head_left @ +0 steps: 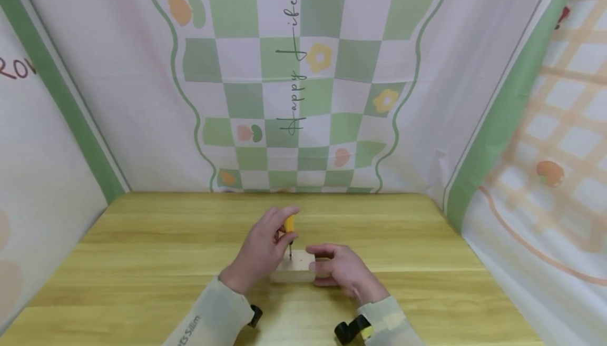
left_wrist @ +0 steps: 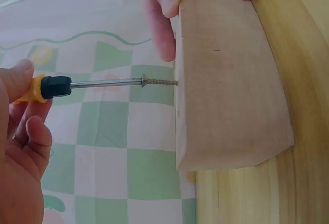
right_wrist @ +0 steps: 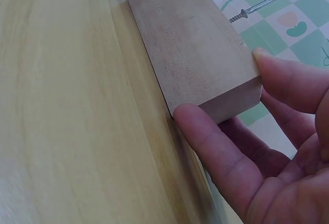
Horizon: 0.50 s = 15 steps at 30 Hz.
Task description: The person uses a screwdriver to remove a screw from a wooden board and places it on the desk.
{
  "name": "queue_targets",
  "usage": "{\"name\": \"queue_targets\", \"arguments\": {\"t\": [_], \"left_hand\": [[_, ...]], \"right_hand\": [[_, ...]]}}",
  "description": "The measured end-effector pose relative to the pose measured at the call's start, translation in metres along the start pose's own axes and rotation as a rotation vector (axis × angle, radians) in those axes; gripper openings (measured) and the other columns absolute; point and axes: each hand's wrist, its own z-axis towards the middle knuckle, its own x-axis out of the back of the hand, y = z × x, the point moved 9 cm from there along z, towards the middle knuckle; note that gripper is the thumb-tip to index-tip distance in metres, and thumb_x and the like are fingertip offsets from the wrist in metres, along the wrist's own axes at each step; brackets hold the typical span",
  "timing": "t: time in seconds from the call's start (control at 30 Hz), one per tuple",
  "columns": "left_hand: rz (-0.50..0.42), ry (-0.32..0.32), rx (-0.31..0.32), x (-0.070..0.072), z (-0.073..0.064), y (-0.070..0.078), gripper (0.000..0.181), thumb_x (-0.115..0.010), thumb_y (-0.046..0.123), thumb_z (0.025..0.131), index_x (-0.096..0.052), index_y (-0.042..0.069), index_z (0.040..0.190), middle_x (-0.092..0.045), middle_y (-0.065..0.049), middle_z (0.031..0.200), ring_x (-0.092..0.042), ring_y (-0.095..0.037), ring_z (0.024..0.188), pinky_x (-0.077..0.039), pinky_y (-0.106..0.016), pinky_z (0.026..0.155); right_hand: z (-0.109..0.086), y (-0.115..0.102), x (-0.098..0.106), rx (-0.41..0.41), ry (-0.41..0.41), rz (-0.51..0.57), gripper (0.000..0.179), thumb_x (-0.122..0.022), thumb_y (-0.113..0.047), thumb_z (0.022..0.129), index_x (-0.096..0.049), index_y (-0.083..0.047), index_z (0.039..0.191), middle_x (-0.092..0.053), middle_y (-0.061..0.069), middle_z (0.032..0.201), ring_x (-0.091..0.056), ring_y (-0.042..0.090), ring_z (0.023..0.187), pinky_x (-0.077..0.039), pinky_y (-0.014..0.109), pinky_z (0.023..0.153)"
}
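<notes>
A pale wooden block (head_left: 295, 276) rests on the table, and a screw (left_wrist: 160, 82) stands upright out of its top face, part of its thread showing. My left hand (head_left: 258, 248) grips the yellow and black handle of a screwdriver (head_left: 290, 225) from above. The screwdriver's metal shaft (left_wrist: 105, 84) is upright, its tip at the screw head. At the block's right end, my right hand (head_left: 343, 269) holds the block, thumb and fingers spread around that end, as the right wrist view also shows (right_wrist: 288, 147). A small dark hole (head_left: 301, 260) marks the block's top, right of the screw.
The wood-grain table (head_left: 403, 246) runs back to a hanging cloth (head_left: 280, 98) with green and white checks. Cloth panels (head_left: 545, 151) also stand at both sides. Black wrist cameras (head_left: 350, 331) sit at both sleeve cuffs.
</notes>
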Motion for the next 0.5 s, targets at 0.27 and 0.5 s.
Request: {"name": "queue_targets", "arguments": {"t": [0.27,0.5], "left_hand": [[-0.035,-0.078,0.066,-0.0027,0.0027,-0.0039,0.061,-0.071,-0.004,0.089,-0.050,0.013,0.144,-0.061,-0.001,0.112,-0.057,-0.013,0.085,-0.053,-0.028,0.068],[-0.112,-0.134,0.132,-0.0009,0.0045,-0.0088,0.064,-0.065,-0.006,0.094,-0.045,0.019,0.150,-0.066,-0.001,0.116,-0.066,-0.013,0.095,-0.055,-0.025,0.080]], "right_hand": [[-0.0005,0.0002,-0.0005,0.000,-0.004,0.003,0.050,-0.074,-0.005,0.089,-0.058,0.003,0.135,-0.055,0.017,0.135,-0.065,0.031,0.100,-0.058,0.047,0.080],[0.0007,-0.0010,-0.0015,-0.001,0.008,0.001,0.049,-0.075,-0.005,0.088,-0.059,0.002,0.135,-0.054,0.018,0.134,-0.065,0.031,0.100,-0.058,0.047,0.080]]}}
